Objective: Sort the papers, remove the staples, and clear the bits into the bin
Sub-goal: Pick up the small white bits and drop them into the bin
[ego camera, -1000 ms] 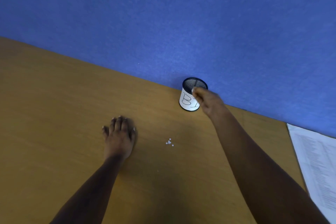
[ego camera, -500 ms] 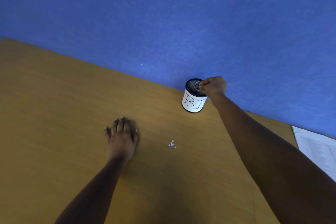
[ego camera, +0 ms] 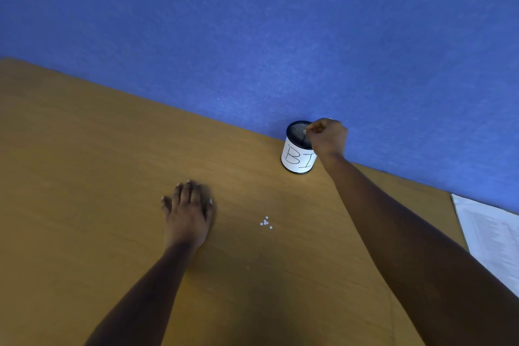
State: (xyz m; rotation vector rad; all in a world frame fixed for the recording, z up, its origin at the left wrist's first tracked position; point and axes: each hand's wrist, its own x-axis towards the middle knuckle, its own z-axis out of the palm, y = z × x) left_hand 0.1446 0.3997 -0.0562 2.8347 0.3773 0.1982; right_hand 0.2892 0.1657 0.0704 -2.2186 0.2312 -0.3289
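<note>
paper bits (ego camera: 266, 222) and bin (ego camera: 297, 157) on desk (ego camera: 84, 177)
left hand (ego camera: 186, 213) lies flat, fingers straight; the paper bits sit right of it; right hand (ego camera: 327, 136) curls closed over the bin rim at centre right, any pinch unclear; papers (ego camera: 491, 236) at right edge.

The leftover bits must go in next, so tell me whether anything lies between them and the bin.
Nothing visible does. Only bare desk lies between the paper bits and the bin by the wall. The left hand rests flat off to their left; the right hand is at the bin's mouth.
</note>
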